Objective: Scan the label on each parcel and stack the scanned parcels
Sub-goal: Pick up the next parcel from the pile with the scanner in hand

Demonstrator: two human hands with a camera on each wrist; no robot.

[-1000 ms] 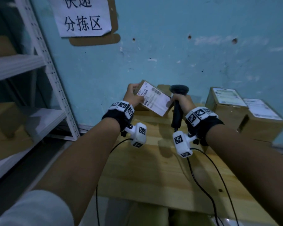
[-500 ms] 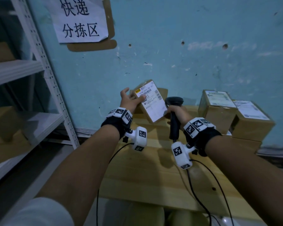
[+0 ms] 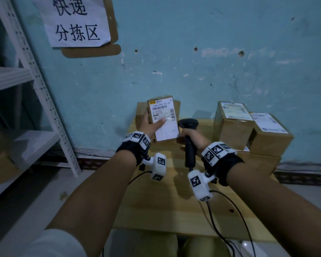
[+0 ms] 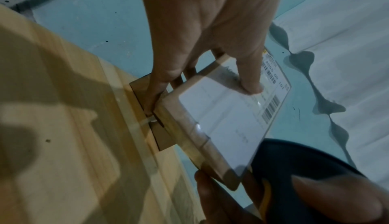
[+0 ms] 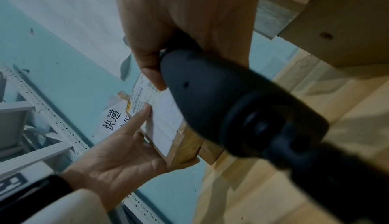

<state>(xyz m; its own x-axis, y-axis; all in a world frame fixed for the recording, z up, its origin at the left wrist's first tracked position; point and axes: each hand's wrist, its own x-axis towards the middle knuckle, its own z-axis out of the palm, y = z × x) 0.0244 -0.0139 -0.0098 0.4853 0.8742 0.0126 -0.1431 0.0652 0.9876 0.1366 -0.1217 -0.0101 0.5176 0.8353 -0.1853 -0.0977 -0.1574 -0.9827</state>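
Note:
My left hand (image 3: pixel 152 125) grips a small cardboard parcel (image 3: pixel 163 117) upright above the table's back edge, thumb across its white label (image 3: pixel 165 127), fingers behind it. The label with its barcodes faces me (image 4: pixel 227 121). My right hand (image 3: pixel 190 138) is wrapped round the handle of a black barcode scanner (image 3: pixel 188 125), whose head sits just right of the parcel's lower corner. In the right wrist view the scanner (image 5: pixel 231 107) fills the centre and the parcel (image 5: pixel 160 121) lies beyond it. Another brown parcel (image 3: pixel 140 112) stands behind the held one.
Two labelled cardboard parcels (image 3: pixel 232 123) (image 3: pixel 269 134) sit side by side on a larger box at the table's back right. The wooden table (image 3: pixel 165 204) abuts a blue wall. A white metal shelf rack (image 3: pixel 44 101) stands to the left. Cables trail from both wrists.
The parcel has been turned from tilted to upright, label square to me. The scanner has dropped lower and now sits beside the parcel's lower right corner.

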